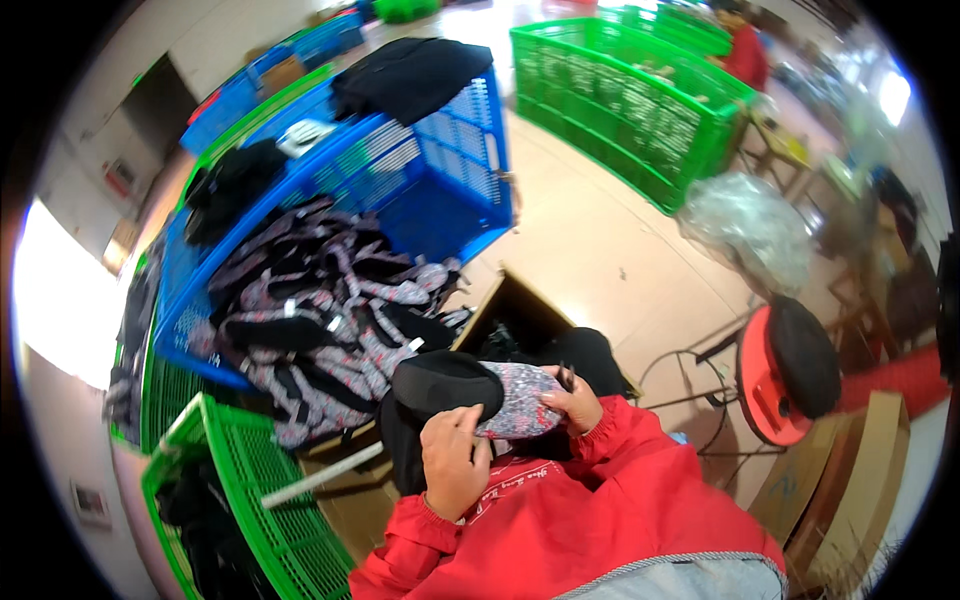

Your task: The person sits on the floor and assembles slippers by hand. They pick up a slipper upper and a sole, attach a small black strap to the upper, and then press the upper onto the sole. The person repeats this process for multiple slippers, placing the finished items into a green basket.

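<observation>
Red jacket (610, 520) lower centre; above it, black-and-patterned fabric piece (482, 388), probably light, soft, bendy. Right hand (575, 402) pinches patterned end; left hand (455, 462) touches black edge, pinch unclear. Best gripped by edges.

Left fingers (456, 424) touching a black-and-grey fabric piece (508, 393), right fingers (572, 402) gripping its patterned end, blue crate (420, 205) beyond

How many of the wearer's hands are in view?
2, both at the fabric piece: left hand by its black part, right hand on its patterned part.
</observation>
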Motion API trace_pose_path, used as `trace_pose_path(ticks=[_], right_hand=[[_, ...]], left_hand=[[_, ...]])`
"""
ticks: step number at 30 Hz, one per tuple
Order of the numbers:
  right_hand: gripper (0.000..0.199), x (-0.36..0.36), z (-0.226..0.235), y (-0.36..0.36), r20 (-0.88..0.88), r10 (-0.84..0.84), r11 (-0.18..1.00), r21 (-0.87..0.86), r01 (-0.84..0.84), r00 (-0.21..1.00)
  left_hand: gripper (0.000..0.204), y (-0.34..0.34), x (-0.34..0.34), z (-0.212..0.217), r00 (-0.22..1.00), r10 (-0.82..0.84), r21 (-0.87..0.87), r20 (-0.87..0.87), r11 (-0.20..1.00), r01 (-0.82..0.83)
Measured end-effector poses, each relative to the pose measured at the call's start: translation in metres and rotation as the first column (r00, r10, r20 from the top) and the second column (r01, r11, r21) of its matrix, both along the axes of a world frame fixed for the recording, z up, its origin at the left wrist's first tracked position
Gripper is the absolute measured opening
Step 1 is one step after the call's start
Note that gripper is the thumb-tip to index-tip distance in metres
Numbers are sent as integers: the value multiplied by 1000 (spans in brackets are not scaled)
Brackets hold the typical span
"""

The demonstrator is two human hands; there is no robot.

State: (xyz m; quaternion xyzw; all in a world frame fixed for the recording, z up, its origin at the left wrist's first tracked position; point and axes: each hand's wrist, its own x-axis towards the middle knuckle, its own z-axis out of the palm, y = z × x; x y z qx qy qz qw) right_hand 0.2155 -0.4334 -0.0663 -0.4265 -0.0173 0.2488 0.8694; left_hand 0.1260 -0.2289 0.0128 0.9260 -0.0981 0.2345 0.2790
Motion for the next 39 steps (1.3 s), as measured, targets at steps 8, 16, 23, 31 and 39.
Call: trace_pose_path(ticks=[8, 16, 23, 31, 39], right_hand=[[39, 24, 35, -13, 514, 130, 905, -411, 111, 848], [34, 15, 49, -9, 547, 303, 796, -595, 109, 780], [34, 10, 61, 8, 376, 413, 824, -542, -165, 829], [36, -36, 36, 59, 477, 561, 728, -673, -129, 676], [35, -40, 23, 95, 477, 667, 658, -737, -152, 573]], left_hand=[[23, -20, 36, -48, 864, -259, -871, -432, 370, -325], [8, -29, 21, -52, 855, -356, -924, -377, 85, -372], [20, -22, 6, -46, 907, -247, -936, -341, 1, -352], [21, 12, -46, -23, 953, -191, -808, -237, 583, -84], [7, 49, -51, -37, 840, -51, -837, -541, -72, -543]])
